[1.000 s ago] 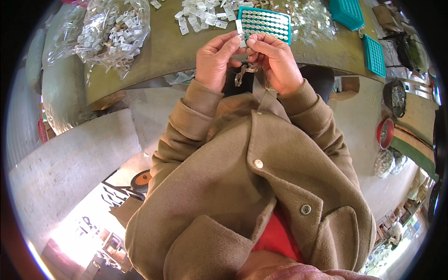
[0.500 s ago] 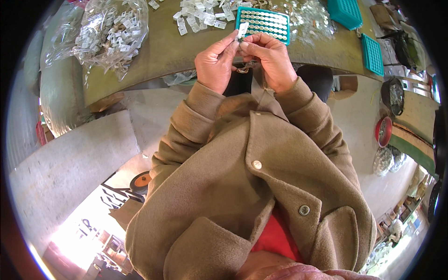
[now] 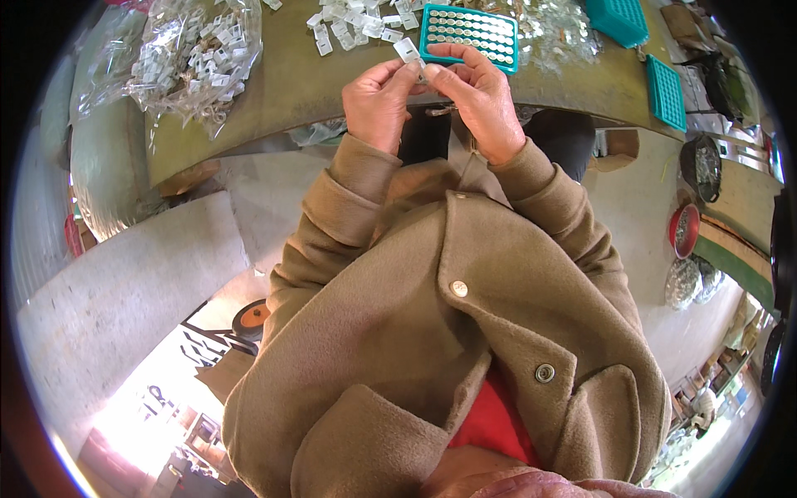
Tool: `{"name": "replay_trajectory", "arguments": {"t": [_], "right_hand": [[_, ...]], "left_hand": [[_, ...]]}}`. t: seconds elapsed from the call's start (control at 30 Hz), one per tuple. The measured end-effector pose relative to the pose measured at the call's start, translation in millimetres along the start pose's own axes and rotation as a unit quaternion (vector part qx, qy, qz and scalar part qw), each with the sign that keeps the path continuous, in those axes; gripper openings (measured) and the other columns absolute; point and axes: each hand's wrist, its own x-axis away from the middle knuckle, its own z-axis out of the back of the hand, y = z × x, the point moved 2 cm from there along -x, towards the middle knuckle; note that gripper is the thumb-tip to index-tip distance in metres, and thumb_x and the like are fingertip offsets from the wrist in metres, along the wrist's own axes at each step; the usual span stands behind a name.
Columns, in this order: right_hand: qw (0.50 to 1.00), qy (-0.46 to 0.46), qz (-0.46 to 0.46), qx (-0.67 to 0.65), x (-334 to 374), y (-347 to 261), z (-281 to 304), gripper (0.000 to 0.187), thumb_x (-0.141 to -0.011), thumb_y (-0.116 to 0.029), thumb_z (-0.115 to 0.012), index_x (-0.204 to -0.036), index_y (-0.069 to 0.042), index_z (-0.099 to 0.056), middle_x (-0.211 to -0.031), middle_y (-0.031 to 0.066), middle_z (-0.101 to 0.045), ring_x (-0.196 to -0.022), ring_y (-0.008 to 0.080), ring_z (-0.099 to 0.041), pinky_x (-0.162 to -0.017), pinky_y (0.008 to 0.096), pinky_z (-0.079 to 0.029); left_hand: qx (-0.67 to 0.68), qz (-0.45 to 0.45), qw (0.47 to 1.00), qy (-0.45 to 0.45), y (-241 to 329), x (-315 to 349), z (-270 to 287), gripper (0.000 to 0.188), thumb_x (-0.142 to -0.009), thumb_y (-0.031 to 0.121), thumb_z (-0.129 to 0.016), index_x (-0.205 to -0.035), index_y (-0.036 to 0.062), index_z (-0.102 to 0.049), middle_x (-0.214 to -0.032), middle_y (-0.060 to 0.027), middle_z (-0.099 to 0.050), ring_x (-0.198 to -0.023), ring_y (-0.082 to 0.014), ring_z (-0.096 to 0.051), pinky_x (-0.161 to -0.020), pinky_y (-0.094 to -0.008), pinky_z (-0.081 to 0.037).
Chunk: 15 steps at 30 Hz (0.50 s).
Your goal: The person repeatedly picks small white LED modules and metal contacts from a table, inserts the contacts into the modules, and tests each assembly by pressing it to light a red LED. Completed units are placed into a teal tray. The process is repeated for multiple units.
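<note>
Both hands are working together at the edge of the olive-green desk [image 3: 274, 91]: the left hand [image 3: 378, 104] and the right hand [image 3: 477, 100] are pinching a small white rectangular plastic clip [image 3: 407, 48] between them, with the fingers of each closed on it, just in front of the teal rectangular plastic tray [image 3: 469, 33]. That tray is lying flat on the desk and appears nearly or wholly filled with rows of small round metal pieces, so much of the loading looks done. More loose white clips [image 3: 353, 17] are lying scattered beside the tray, and a clear plastic bag of white clips [image 3: 195, 58] is sitting well to the left, so plenty seems left. Two further teal trays [image 3: 618, 17] are waiting to the right; whether they are filled cannot be told.
</note>
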Motion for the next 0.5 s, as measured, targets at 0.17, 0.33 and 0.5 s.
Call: {"name": "replay_trajectory", "arguments": {"t": [0.17,0.33,0.5], "right_hand": [[0.967,0.002,0.105,0.233,4.8,-4.1,0.3,0.035,-0.086,0.002,-0.063,-0.12,-0.005,-0.059,-0.077,-0.0047,-0.056,-0.071,0.0034,-0.05,-0.063,0.0195,-0.041],[0.995,-0.031,0.05,0.075,-4.0,0.5,9.2,0.031,-0.088,0.003,-0.06,-0.119,-0.003,-0.058,-0.079,-0.0028,-0.056,-0.069,0.0047,-0.051,-0.065,0.0192,-0.044],[0.997,-0.069,-0.024,-0.018,-7.0,5.6,13.6,0.023,-0.091,0.0,-0.06,-0.114,-0.002,-0.057,-0.088,0.0007,-0.061,-0.074,0.0063,-0.054,-0.067,0.0206,-0.047]], "left_hand": [[0.005,-0.118,0.993,0.011,-2.2,-1.8,-7.4,0.021,-0.088,0.014,-0.068,-0.099,-0.004,-0.071,-0.08,-0.0046,-0.07,-0.065,-0.0062,-0.061,-0.049,-0.0196,-0.044],[0.047,0.019,0.999,0.002,3.9,2.8,-0.1,0.022,-0.089,0.014,-0.069,-0.106,0.0,-0.07,-0.084,-0.0027,-0.068,-0.062,-0.0032,-0.055,-0.048,-0.0153,-0.038],[0.14,0.095,0.986,-0.002,8.6,4.4,0.9,0.022,-0.091,0.016,-0.067,-0.109,0.0019,-0.068,-0.086,-0.0024,-0.068,-0.061,-0.0017,-0.048,-0.045,-0.0149,-0.033]]}}
